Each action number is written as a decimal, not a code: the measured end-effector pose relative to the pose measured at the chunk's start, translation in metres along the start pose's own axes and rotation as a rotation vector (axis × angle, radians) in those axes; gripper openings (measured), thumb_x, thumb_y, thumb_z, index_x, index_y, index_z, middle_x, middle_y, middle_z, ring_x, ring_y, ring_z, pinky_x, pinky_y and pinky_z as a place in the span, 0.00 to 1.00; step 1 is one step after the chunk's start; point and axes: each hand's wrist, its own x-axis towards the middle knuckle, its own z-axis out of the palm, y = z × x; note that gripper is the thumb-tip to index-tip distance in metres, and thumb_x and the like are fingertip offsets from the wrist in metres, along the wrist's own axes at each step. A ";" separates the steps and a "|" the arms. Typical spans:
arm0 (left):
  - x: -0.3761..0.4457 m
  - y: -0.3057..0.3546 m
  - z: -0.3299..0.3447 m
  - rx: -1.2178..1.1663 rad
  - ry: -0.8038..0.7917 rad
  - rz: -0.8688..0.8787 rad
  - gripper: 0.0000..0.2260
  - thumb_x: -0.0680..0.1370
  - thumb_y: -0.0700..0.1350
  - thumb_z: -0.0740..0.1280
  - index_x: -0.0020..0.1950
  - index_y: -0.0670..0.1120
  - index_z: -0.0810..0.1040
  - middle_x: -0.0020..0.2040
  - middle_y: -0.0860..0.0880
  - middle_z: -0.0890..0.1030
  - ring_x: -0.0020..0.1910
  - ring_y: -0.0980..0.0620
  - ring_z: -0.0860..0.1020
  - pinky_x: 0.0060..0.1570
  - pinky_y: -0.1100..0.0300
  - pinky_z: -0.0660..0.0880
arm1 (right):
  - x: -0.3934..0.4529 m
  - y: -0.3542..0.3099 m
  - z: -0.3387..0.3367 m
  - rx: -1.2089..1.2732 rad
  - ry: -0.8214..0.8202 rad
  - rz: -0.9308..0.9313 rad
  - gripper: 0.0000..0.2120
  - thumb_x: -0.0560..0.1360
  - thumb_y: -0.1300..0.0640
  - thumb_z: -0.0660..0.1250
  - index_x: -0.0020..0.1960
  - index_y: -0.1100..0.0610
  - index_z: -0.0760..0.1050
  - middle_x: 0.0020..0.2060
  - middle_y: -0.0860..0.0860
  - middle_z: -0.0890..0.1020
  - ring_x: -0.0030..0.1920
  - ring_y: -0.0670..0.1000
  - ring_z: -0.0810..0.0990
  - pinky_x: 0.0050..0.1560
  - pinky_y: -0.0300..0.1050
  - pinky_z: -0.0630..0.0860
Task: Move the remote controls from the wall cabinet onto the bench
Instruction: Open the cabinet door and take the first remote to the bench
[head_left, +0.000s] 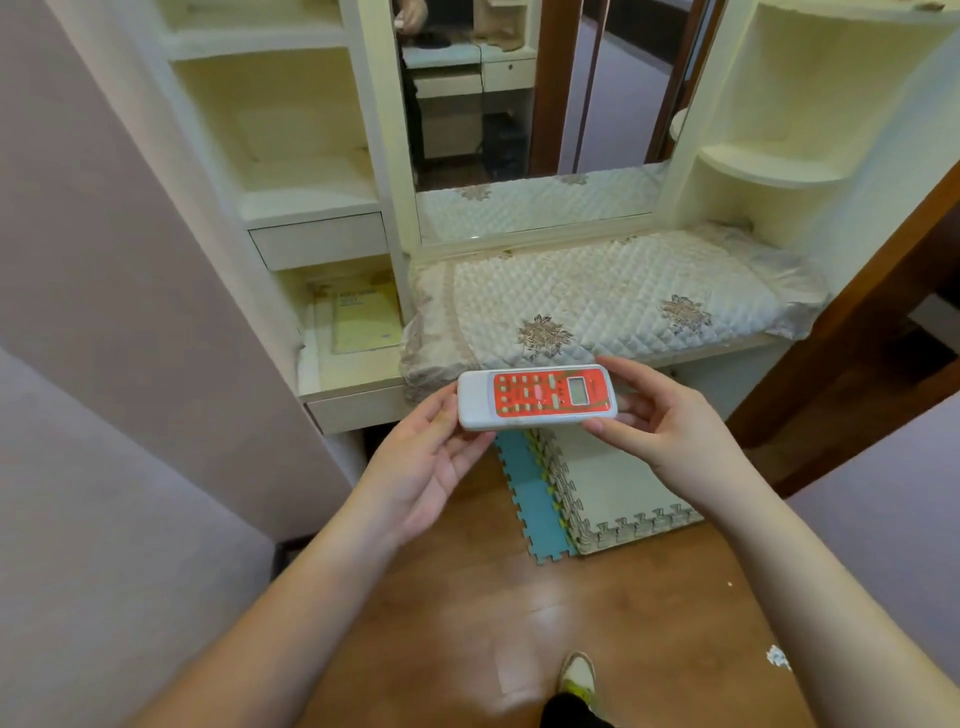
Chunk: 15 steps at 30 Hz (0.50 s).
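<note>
My left hand (426, 467) holds the white end of the remote control (537, 397): fingertips under its lower edge, thumb at the end, palm turned up. That grip looks light, more cradle than clamp.

The remote sits between both hands in the air, face up, long axis running left to right across my view. The red keypad and small display lie toward the right end. It is just in front of the bench's near edge, not touching it.

My right hand (660, 421) pinches the display end, thumb on the lower edge, fingers over the far side and beneath (this looks the firmer hold).

The bench (597, 291), under its quilted cover, lies straight ahead and slightly right of the remote. I judge the right hand nearer to the open stretch of cover, so the set-down is a short forward carry, long axis kept parallel to the bench edge.

Left of the bench, an open drawer (358, 400) holds a yellow booklet (363, 317).
</note>
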 end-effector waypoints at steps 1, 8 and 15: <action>0.008 -0.002 0.005 -0.001 0.007 0.008 0.11 0.82 0.39 0.57 0.60 0.44 0.77 0.52 0.46 0.85 0.49 0.53 0.83 0.46 0.60 0.81 | 0.009 0.005 -0.007 0.001 -0.011 -0.002 0.29 0.70 0.61 0.74 0.69 0.51 0.70 0.53 0.44 0.84 0.53 0.43 0.82 0.56 0.38 0.77; 0.065 -0.021 0.045 -0.043 0.111 0.037 0.12 0.82 0.37 0.57 0.61 0.43 0.76 0.54 0.46 0.84 0.49 0.51 0.84 0.44 0.60 0.81 | 0.069 0.031 -0.057 -0.013 -0.085 -0.013 0.29 0.70 0.59 0.74 0.69 0.50 0.69 0.51 0.41 0.83 0.50 0.39 0.82 0.53 0.33 0.77; 0.102 -0.030 0.073 -0.024 0.160 0.059 0.11 0.82 0.39 0.57 0.60 0.43 0.77 0.55 0.45 0.84 0.50 0.51 0.83 0.46 0.61 0.81 | 0.110 0.054 -0.087 -0.025 -0.148 0.007 0.30 0.71 0.59 0.74 0.70 0.51 0.68 0.54 0.38 0.81 0.52 0.39 0.81 0.58 0.43 0.78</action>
